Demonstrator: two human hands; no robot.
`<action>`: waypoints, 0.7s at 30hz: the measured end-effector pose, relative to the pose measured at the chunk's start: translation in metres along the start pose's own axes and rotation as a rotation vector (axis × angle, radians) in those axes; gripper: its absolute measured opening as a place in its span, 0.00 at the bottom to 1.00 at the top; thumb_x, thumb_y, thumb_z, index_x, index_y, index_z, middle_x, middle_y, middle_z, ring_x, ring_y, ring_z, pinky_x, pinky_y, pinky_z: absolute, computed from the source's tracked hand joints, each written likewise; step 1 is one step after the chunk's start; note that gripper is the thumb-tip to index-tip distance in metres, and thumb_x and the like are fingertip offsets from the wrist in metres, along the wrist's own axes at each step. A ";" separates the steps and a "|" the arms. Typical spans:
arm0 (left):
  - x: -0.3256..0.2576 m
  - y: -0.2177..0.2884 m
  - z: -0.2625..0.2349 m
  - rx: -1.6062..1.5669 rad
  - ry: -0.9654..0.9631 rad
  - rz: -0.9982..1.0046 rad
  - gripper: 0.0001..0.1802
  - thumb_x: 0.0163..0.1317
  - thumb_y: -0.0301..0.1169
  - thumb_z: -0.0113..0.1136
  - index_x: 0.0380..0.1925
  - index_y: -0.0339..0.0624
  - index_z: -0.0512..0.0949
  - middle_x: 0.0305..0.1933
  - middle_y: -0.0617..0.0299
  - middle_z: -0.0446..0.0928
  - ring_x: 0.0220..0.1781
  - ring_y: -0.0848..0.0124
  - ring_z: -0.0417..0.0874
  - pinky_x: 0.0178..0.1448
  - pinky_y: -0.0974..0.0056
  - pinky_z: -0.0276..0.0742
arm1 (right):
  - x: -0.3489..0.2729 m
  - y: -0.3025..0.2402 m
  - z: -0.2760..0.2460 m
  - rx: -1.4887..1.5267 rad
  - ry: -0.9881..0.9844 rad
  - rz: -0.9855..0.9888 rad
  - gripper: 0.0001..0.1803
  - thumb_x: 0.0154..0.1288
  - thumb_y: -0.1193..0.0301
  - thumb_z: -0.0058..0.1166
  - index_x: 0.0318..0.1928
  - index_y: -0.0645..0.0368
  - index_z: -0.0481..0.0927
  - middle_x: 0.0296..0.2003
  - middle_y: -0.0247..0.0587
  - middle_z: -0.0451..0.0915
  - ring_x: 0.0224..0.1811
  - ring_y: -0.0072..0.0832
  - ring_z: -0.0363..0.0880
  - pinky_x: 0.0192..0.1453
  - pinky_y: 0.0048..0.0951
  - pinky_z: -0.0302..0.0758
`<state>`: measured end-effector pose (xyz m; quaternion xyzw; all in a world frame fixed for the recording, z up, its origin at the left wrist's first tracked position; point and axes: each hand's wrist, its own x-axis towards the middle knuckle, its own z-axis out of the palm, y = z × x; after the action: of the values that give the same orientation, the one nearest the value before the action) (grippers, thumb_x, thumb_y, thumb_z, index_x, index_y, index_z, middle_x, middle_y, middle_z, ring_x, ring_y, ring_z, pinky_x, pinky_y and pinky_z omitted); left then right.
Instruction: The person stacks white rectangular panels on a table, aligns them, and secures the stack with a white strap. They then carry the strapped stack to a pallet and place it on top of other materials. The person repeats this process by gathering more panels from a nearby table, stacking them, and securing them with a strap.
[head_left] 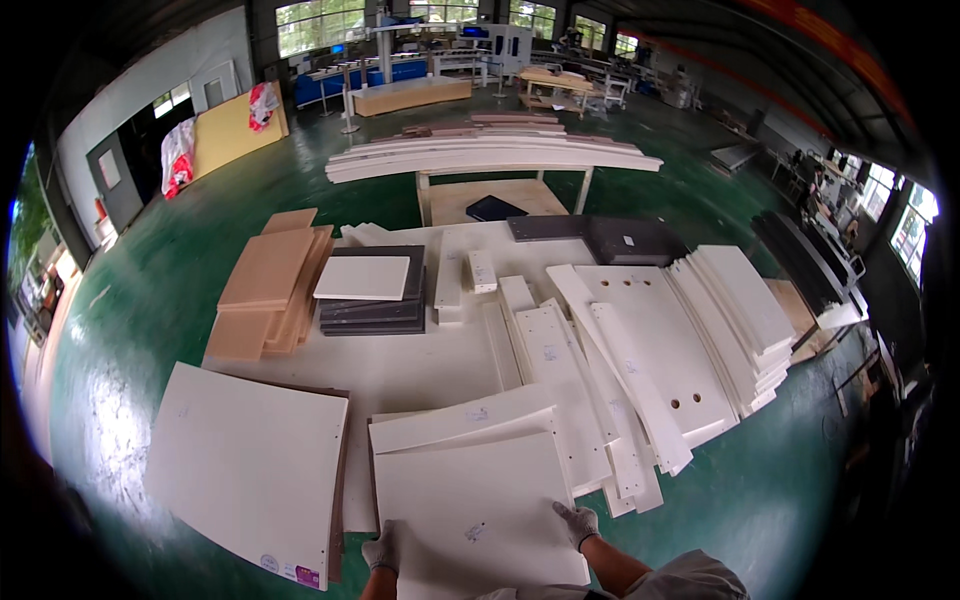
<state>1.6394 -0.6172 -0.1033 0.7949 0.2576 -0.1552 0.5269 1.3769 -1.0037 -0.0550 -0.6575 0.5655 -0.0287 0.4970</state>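
Left hand [381, 549] and right hand [577, 524] clamp opposite edges of a white panel [470, 498]

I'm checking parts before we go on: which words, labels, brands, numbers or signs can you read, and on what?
No text is clearly readable here.
White panel between left hand and right hand: small label, too small.
Large leftmost panel: purple label and round sticker, too small.
Narrow board just beyond the hands: tiny label, too small.
Dark panel at back: pale label, too small.
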 end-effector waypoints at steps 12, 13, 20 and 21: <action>-0.066 0.101 -0.100 -0.289 0.023 0.103 0.31 0.63 0.54 0.73 0.22 0.33 0.81 0.25 0.63 0.79 0.24 0.74 0.75 0.29 0.63 0.72 | -0.049 -0.131 0.004 0.296 -0.190 -0.097 0.32 0.57 0.41 0.74 0.25 0.58 0.80 0.20 0.28 0.72 0.23 0.18 0.66 0.29 0.32 0.67; -0.063 0.101 -0.117 -0.264 0.042 0.078 0.31 0.63 0.55 0.73 0.22 0.34 0.81 0.24 0.64 0.79 0.24 0.74 0.74 0.29 0.64 0.72 | -0.057 -0.143 0.016 0.350 -0.240 -0.086 0.30 0.57 0.43 0.75 0.23 0.54 0.77 0.20 0.26 0.70 0.21 0.17 0.64 0.25 0.31 0.63; -0.031 0.065 -0.225 -0.400 0.272 0.161 0.36 0.63 0.54 0.73 0.35 0.20 0.86 0.33 0.54 0.85 0.30 0.69 0.82 0.34 0.61 0.79 | -0.131 -0.194 0.116 0.272 -0.417 -0.145 0.33 0.51 0.37 0.76 0.24 0.53 0.78 0.18 0.28 0.69 0.18 0.19 0.65 0.21 0.31 0.64; -0.025 0.057 -0.245 -0.457 0.309 0.200 0.35 0.63 0.53 0.73 0.35 0.21 0.86 0.34 0.54 0.86 0.30 0.69 0.83 0.35 0.62 0.80 | -0.142 -0.198 0.138 0.211 -0.441 -0.131 0.34 0.52 0.35 0.74 0.27 0.55 0.80 0.22 0.32 0.73 0.22 0.22 0.68 0.26 0.32 0.67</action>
<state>1.6457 -0.4164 0.0494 0.6912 0.2833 0.0826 0.6597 1.5504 -0.8348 0.0850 -0.6276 0.3935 0.0246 0.6713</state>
